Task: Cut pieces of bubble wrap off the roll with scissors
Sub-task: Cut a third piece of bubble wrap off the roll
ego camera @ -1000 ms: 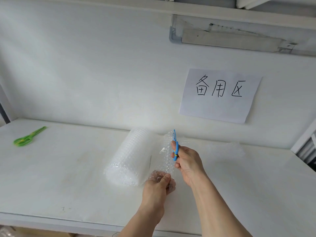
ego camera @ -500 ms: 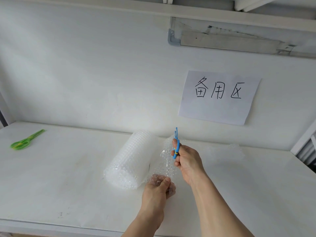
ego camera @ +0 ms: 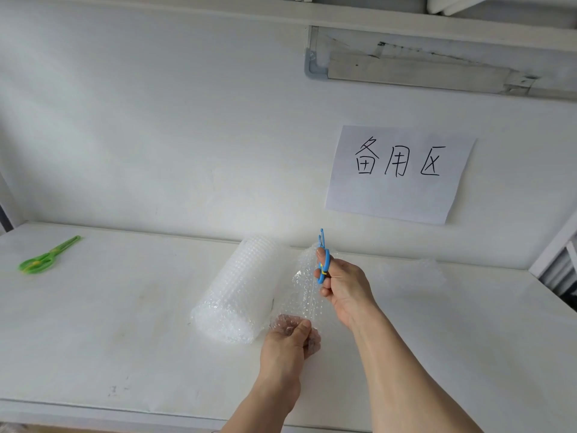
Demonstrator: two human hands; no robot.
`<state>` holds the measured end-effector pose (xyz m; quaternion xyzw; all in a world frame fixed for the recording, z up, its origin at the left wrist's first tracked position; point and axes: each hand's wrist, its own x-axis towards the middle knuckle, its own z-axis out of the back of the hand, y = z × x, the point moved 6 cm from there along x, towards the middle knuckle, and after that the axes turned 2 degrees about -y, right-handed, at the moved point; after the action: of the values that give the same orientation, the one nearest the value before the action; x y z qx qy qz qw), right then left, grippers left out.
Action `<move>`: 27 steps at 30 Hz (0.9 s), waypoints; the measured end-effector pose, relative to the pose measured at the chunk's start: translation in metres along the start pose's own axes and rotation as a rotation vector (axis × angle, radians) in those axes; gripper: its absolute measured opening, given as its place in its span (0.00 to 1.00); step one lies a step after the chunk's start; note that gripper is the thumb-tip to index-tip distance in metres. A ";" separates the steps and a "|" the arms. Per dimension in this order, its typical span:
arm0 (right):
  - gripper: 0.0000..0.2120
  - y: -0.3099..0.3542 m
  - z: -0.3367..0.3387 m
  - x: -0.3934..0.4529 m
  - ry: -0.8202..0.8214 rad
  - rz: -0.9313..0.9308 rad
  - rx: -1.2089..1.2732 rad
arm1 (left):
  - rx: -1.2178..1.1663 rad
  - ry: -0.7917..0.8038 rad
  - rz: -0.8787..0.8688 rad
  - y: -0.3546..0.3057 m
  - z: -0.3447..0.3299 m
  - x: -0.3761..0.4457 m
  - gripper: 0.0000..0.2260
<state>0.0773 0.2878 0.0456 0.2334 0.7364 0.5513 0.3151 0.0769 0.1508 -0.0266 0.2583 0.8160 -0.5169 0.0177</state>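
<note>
Head view: the bubble wrap roll point(ego camera: 240, 292) lies on the white desk point(ego camera: 109, 323), near its middle, with a loose sheet point(ego camera: 304, 292) unrolled from it and raised off the surface. The left hand point(ego camera: 288, 342) pinches the near edge of that sheet, thumb on top and fingers curled beneath the film. The right hand point(ego camera: 342, 284) holds the blue scissors point(ego camera: 322, 260) upright at the far part of the sheet, fingers curled through the handles; the blades point up and appear nearly closed, though the angle is too edge-on to be sure.

Judged step: a cut across the sheet is in progress, close to its far edge. The next move calls for the left hand to hold the sheet taut while the blades work through the remaining film, so the piece comes away cleanly.

A second, green pair of scissors point(ego camera: 46, 256) lies at the desk's far left, well apart. A cut piece of wrap point(ego camera: 412, 271) lies to the right. A paper notice point(ego camera: 396, 173) is fixed to the back wall.
</note>
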 end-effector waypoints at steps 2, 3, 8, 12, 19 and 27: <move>0.13 0.000 0.001 0.003 -0.002 0.000 -0.020 | -0.002 -0.003 0.009 0.001 0.000 0.000 0.05; 0.13 0.000 0.001 0.004 -0.001 0.003 -0.032 | -0.001 -0.004 0.013 0.001 0.000 0.001 0.05; 0.13 -0.001 -0.003 0.005 0.034 -0.031 -0.051 | -0.011 -0.012 0.035 0.001 0.001 0.001 0.05; 0.13 0.001 0.000 0.006 0.020 -0.042 -0.015 | 0.013 -0.008 0.031 0.000 0.001 -0.001 0.06; 0.13 0.011 0.014 0.011 0.032 -0.073 -0.143 | 0.054 -0.045 0.029 0.000 0.002 0.000 0.04; 0.12 -0.026 0.060 -0.010 0.028 -0.134 -0.390 | 0.049 -0.098 0.036 0.000 0.003 0.003 0.03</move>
<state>0.1275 0.3132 0.0108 0.1108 0.6339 0.6645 0.3799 0.0737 0.1495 -0.0292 0.2477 0.7964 -0.5483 0.0608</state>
